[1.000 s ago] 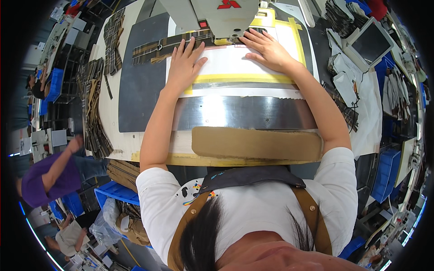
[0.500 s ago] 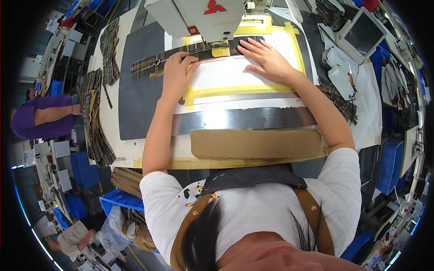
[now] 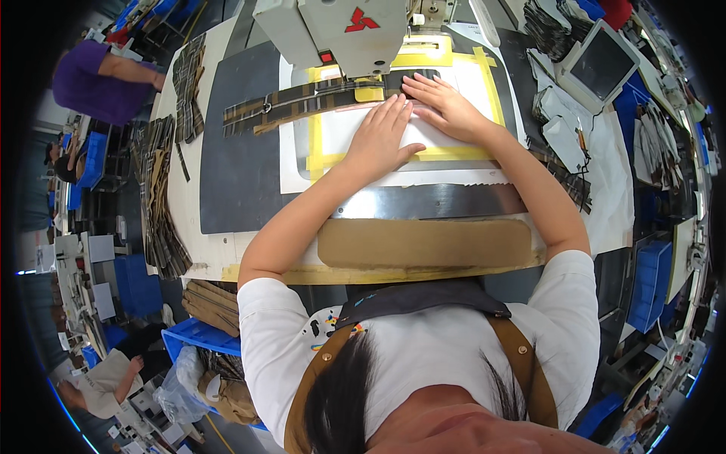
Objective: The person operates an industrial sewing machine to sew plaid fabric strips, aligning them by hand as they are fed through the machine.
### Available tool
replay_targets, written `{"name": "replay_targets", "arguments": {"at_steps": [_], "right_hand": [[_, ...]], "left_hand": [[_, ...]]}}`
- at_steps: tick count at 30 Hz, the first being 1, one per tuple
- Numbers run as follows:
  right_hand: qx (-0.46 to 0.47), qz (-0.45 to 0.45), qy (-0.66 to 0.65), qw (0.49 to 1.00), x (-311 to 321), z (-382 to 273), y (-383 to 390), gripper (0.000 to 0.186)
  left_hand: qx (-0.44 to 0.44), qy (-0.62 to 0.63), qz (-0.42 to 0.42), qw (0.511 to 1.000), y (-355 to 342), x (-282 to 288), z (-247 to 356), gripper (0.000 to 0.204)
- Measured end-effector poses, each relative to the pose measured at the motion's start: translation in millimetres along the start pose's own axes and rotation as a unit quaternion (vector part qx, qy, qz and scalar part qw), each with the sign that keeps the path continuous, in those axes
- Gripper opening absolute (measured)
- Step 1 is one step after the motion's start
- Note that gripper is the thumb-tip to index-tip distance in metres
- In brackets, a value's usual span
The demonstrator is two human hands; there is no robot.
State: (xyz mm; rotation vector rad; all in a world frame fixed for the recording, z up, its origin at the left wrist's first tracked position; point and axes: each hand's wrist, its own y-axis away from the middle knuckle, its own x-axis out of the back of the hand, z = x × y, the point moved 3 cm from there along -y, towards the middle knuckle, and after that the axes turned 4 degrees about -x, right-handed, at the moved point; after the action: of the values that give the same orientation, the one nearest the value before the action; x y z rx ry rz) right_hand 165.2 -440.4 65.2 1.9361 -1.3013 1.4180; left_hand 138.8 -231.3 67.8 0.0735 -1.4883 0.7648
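A dark plaid fabric strap [image 3: 306, 102] with a small metal ring lies crosswise under the head of a white sewing machine [image 3: 333, 38]. My left hand [image 3: 383, 140] rests flat, its fingertips at the strap's near edge just below the yellow plate [image 3: 369, 94] under the needle area. To its right, my right hand [image 3: 446, 108] lies spread, fingertips on the strap's dark right end. Neither hand grips anything. Beneath both is a white sheet [image 3: 340, 140] bordered with yellow tape.
A brown padded bar [image 3: 423, 244] runs along the table's front edge. Plaid fabric pieces [image 3: 161, 197] are piled at the left. A small screen [image 3: 603, 59] stands at the right, near white cloth. A blue crate [image 3: 178, 333] sits below left. A person in purple [image 3: 94, 83] is at the far left.
My left hand has moved right along the strap, from its left part to beside my right hand. My right hand has barely shifted. The person in purple has moved farther away.
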Motion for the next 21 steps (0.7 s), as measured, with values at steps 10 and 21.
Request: {"name": "replay_targets", "arguments": {"at_steps": [10, 21], "right_hand": [[0.014, 0.287, 0.186, 0.939, 36, 35, -74, 0.047], [-0.043, 0.118, 0.084, 0.988, 14, -30, 16, 0.038]], "left_hand": [[0.01, 0.04, -0.009, 0.999, -3, -3, 2, 0.072], [-0.016, 0.023, 0.075, 0.997, 2, 9, 6, 0.049]]}}
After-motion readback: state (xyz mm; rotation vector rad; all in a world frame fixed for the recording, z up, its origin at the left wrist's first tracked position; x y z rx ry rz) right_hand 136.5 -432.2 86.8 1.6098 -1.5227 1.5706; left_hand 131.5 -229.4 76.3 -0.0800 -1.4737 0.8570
